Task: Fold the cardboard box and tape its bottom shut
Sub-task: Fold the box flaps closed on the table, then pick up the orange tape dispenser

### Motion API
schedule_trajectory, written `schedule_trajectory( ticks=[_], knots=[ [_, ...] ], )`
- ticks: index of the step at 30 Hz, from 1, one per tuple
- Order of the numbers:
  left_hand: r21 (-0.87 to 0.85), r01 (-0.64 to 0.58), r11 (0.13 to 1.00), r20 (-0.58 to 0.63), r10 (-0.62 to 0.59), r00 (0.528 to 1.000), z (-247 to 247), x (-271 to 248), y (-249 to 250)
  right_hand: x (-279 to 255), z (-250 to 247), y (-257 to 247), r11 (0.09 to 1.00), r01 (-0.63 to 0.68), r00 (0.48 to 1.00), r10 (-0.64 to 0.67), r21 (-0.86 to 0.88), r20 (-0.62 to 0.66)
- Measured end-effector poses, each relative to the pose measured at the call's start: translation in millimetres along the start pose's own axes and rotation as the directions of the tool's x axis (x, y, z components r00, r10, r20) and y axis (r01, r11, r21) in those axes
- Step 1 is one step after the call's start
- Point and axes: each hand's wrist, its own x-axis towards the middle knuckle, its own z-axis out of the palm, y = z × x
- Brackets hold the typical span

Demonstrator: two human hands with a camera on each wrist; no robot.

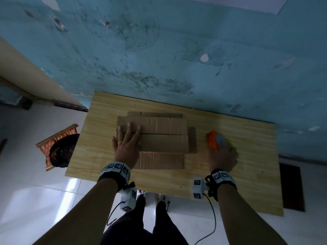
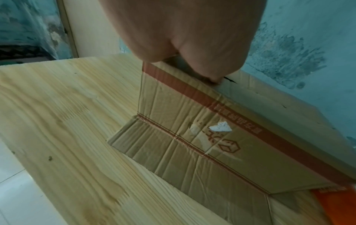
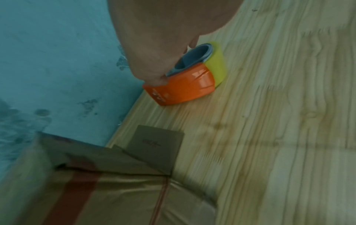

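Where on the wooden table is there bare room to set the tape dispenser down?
Bare wood shows left of the brown cardboard box, along the near edge by the wrists, and right of the orange tape dispenser. The wooden table is crowded mid-way, where box flaps splay out.

The head view looks steeply down from above the counter [image 1: 230, 183], taking in both forearms, the box [image 1: 164, 137], the wall [image 1: 177, 50] behind and floor on either side. The left wrist view sits close behind the left hand [image 2: 185, 38], facing along it over the box's [image 2: 221, 137] left end toward the far wall. The right wrist view looks past the right hand [image 3: 154, 38] at the tape dispenser [image 3: 185, 85], close up. All three share the box and counter.
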Motion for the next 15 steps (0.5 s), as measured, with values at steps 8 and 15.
schedule_trajectory(
  ticks=[8, 15],
  knots=[
    [-0.079, -0.008, 0.997, -0.007, 0.008, 1.0, -5, 1, -2, 32, 24, 22, 0.988, -0.057, 0.966, 0.091, -0.143, 0.243],
    [-0.085, -0.006, 0.996, 0.005, 0.007, 1.0, -6, 0, -2, 22, -12, 11, 0.852, -0.004, 0.983, -0.092, 0.523, 0.157]
  ],
)
